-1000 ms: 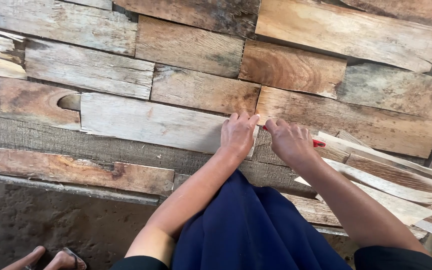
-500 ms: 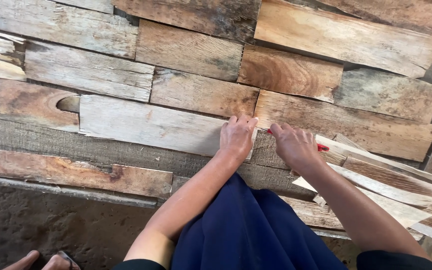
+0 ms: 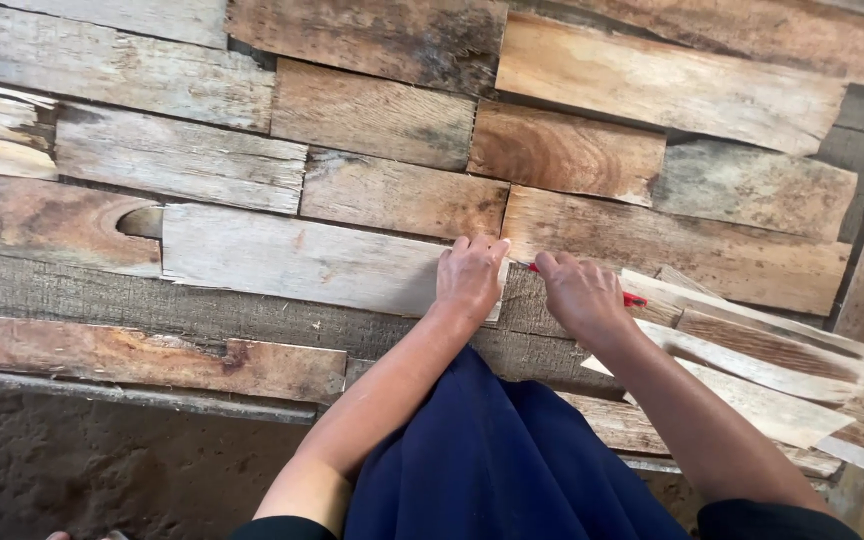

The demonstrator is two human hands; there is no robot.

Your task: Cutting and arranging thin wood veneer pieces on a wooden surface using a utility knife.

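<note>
My left hand lies flat on the right end of a pale wooden plank, fingers pressed on its edge. My right hand is closed around a thin red pencil-like tool, whose tip sits at the plank's right end, close to my left fingers. Both hands rest on a surface made of rough boards of mixed colours. Most of the red tool is hidden under my right hand.
A loose pile of split wood strips lies to the right of my right hand. A notched brown board sits at the left. Bare earth floor shows at the lower left. My dark blue garment covers the lower middle.
Both hands have stayed on the plank's right end. The view has shifted slightly, and my right hand has edged a little closer to my left.
</note>
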